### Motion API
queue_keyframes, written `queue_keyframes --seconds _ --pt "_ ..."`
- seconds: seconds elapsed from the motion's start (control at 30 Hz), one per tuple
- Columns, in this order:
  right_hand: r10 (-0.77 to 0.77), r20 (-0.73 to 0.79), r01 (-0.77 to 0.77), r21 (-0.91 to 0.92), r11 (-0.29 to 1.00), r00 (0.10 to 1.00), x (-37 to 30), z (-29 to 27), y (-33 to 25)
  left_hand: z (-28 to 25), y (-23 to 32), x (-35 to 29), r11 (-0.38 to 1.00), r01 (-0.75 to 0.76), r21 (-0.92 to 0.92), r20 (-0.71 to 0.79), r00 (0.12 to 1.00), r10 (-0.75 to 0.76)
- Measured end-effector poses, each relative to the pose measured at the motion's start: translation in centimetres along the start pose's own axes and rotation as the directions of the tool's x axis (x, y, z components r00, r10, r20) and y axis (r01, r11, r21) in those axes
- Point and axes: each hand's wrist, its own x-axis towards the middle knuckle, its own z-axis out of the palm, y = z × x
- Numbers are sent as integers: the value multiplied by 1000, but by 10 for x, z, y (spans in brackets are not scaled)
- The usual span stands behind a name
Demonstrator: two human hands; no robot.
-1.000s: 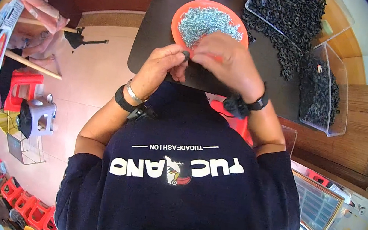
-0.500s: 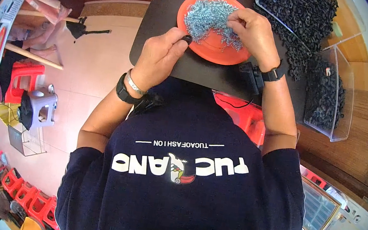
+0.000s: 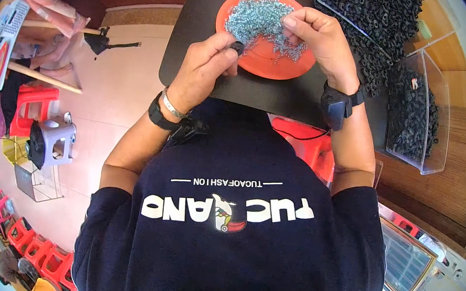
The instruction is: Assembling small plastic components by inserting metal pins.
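Observation:
A red plate (image 3: 272, 68) on the dark table carries a heap of small silvery metal pieces (image 3: 255, 19) that look like tiny screws. Beside the plate's left rim, my left hand (image 3: 201, 71) pinches a small round black part (image 3: 237, 47) between thumb and forefinger. My right hand (image 3: 320, 39) is over the plate's right side, thumb and fingertips pressed together at the edge of the heap. Whatever lies in that pinch is too small to make out.
Many black ring-like parts (image 3: 374, 14) fill a clear bin and spill over the table at the far right. Another clear box (image 3: 438, 131) with black parts stands nearer. The dark table (image 3: 196, 23) ends at my body; red and white stools (image 3: 57, 140) stand left.
My right hand has drawn slightly back from the heap, its wrist turning so the wristband's dark box shows more. My left hand still holds the black part, tilted slightly.

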Motion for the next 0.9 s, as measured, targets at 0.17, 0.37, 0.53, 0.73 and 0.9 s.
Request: queue_keyframes --seconds 0.17,0.37,0.53,0.73,0.9 --pt "24 56 -32 145 989 998 -7 9 -9 13 3 10 998 -42 -42 23 999 43" --pt "13 -8 -13 3 1000 1000 -7 9 -4 18 -3 15 996 -80 47 -18 997 81" --pt "-5 70 5 1 1000 998 -16 15 -16 16 0 17 970 -130 204 26 991 127" --pt "-79 167 94 -82 992 983 -24 21 -27 17 11 13 890 -258 375 127 966 226" --pt "-104 173 125 -119 985 979 -29 26 -21 18 12 6 871 -319 373 171 947 273"
